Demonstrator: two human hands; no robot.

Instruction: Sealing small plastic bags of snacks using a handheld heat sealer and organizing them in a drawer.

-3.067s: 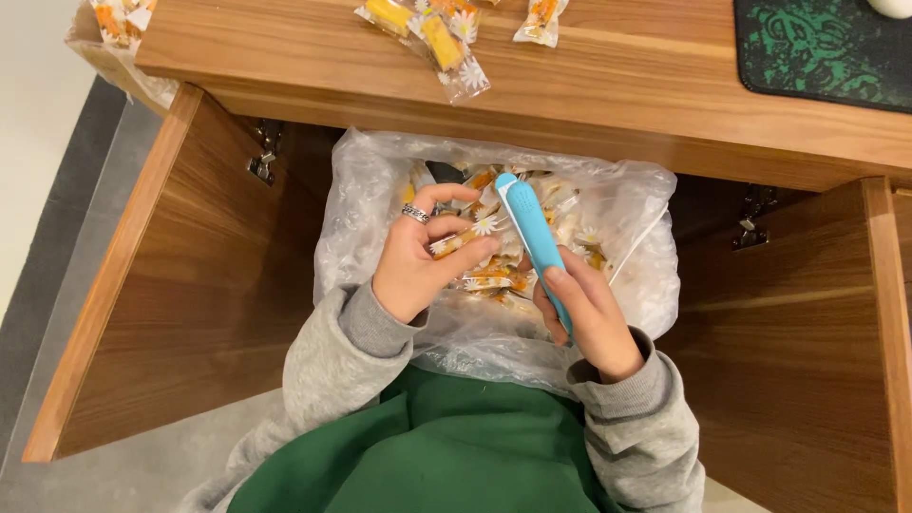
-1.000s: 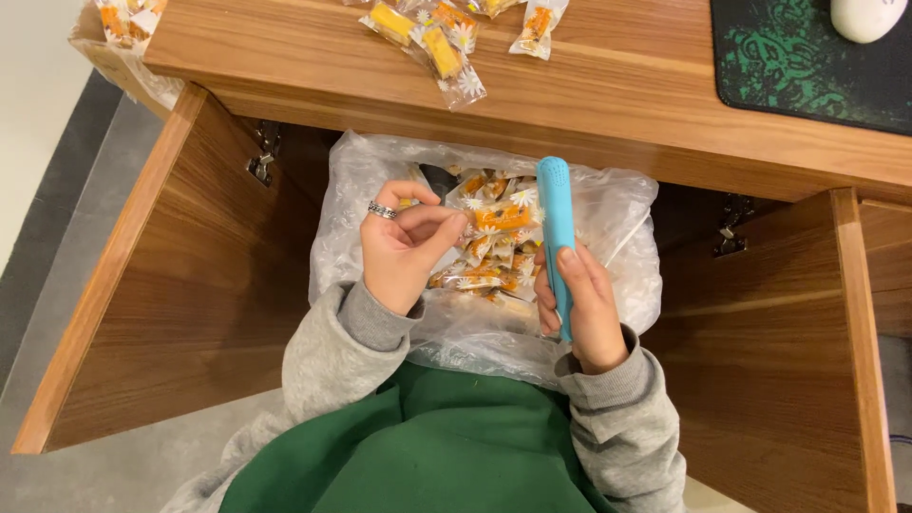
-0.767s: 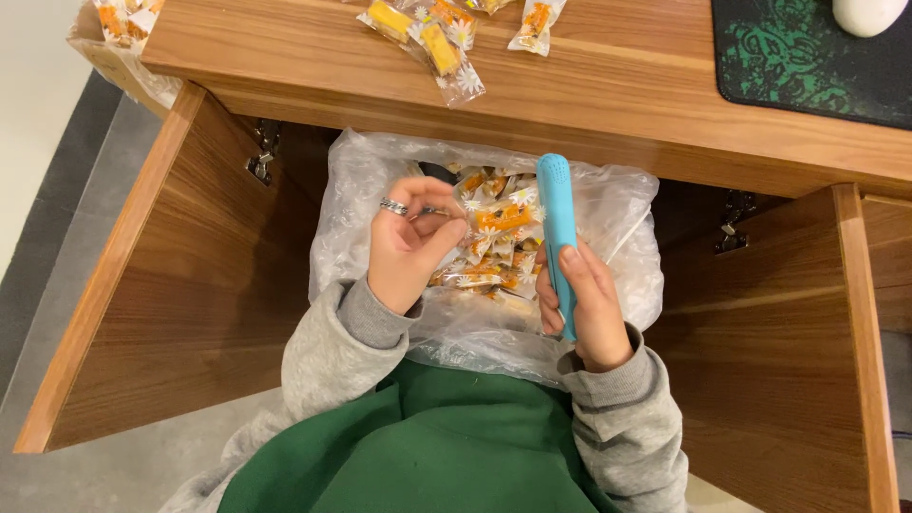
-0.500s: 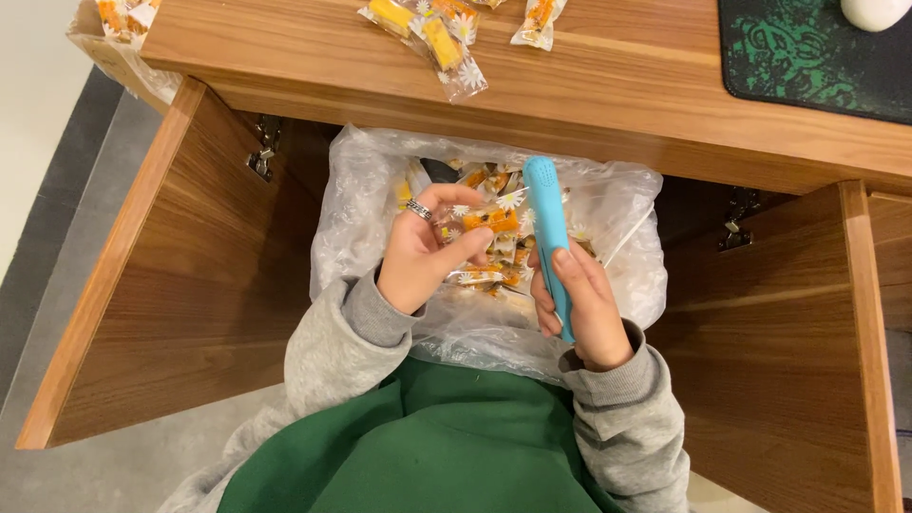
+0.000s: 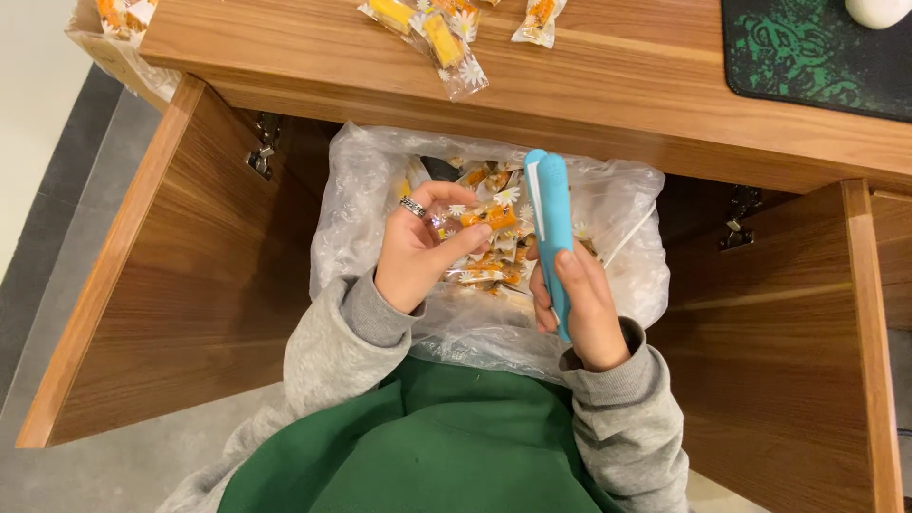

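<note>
Orange sweets in clear, daisy-printed wrappers fill a plastic-lined bin (image 5: pixel 627 285) below the counter (image 5: pixel 608 85) as a seated person works over it. The left hand (image 5: pixel 418 252) pinches one wrapped sweet (image 5: pixel 480 217) between thumb and fingertips, holding it just beside the tip of a slim blue tool (image 5: pixel 551 228), which the right hand (image 5: pixel 579 304) clasps upright in a closed grip. Tool and sweet look close but not clearly touching. Judging by the heap of wrappers (image 5: pixel 484 271) in the bin and the few packets (image 5: pixel 432 33) left on the counter, much of the work seems done, with this piece in hand.
</note>
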